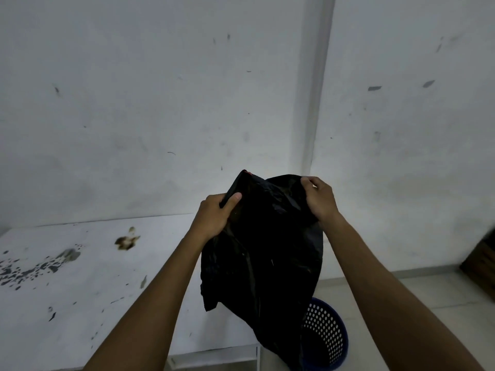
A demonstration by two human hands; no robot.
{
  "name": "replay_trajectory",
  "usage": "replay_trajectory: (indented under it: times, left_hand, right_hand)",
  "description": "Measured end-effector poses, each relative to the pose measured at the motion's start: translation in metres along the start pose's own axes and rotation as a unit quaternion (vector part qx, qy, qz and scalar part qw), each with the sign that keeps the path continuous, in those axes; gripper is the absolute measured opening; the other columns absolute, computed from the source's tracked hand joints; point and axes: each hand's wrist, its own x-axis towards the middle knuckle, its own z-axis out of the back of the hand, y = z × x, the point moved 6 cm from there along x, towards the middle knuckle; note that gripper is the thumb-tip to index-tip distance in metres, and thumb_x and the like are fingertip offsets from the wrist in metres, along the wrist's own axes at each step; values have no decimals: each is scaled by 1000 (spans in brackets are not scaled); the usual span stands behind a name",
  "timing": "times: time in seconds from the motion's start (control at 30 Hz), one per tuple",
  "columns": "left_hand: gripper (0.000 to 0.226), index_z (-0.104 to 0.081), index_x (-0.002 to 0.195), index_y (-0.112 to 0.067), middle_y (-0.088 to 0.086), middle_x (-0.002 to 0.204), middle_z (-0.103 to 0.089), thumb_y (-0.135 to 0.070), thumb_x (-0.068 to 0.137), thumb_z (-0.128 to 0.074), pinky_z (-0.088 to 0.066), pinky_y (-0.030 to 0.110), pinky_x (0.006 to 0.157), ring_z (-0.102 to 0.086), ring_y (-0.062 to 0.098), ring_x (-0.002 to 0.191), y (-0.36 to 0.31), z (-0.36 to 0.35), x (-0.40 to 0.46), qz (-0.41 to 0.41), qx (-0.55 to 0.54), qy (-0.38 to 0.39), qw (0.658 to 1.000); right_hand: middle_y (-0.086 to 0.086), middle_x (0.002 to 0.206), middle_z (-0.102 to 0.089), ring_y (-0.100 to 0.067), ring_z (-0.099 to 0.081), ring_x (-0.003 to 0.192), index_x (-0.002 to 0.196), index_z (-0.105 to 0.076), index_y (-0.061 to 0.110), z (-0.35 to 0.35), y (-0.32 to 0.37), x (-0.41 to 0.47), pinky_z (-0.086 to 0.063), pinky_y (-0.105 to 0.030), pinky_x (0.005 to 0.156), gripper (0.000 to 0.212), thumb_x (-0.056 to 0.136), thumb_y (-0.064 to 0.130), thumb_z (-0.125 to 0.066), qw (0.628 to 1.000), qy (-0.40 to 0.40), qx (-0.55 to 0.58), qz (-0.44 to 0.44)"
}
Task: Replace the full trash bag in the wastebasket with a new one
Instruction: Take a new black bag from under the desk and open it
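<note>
A single crumpled black plastic trash bag [262, 253] hangs in the air in front of the person, its long axis running roughly top to bottom, with the bunched upper edge up near the hands and the loose lower end drooping down and slightly to the right. That lower end falls in front of one round blue plastic wastebasket with a perforated wall [328, 336], which stands on the pale tiled floor [417, 287] just right of a white table; the bag hides the basket's left part, and whether the two touch cannot be told.

Two bare hands hold the bag at its top, one at each side. The left hand [214, 215] is clamped on the bag's upper left edge: the thumb lies flat across the front of the plastic, and the other fingers are curled behind it, out of sight. The right hand [318, 198] pinches the upper right edge, fingers closed together over a fold of the plastic, knuckles toward the camera. The stretch of bag between the hands is slack and creased.

The stained white table top [88, 285] lies to the left below the left forearm, against a scuffed white wall [160, 103].
</note>
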Motion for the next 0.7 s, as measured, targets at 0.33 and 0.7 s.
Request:
replay_trajectory:
  times: [0.33, 0.7]
  left_hand:
    - [57, -57, 70, -5, -1, 66, -58, -54, 97, -47, -38, 22, 56, -53, 8, 59, -42, -77, 12, -31, -51, 107, 992]
    - [75, -64, 87, 2, 14, 88, -70, -64, 97, -28, -43, 28, 70, -65, 24, 85, -74, -192, 22, 34, 11, 53, 998]
  right_hand:
    - [13, 115, -64, -9, -63, 102, 124, -60, 36, 5, -9, -54, -47, -22, 86, 53, 82, 69, -63, 942, 265, -204, 22]
    - [13, 50, -56, -3, -52, 43, 75, -67, 13, 161, -63, 24, -38, -14, 42, 51, 95, 59, -54, 980, 183, -76, -34]
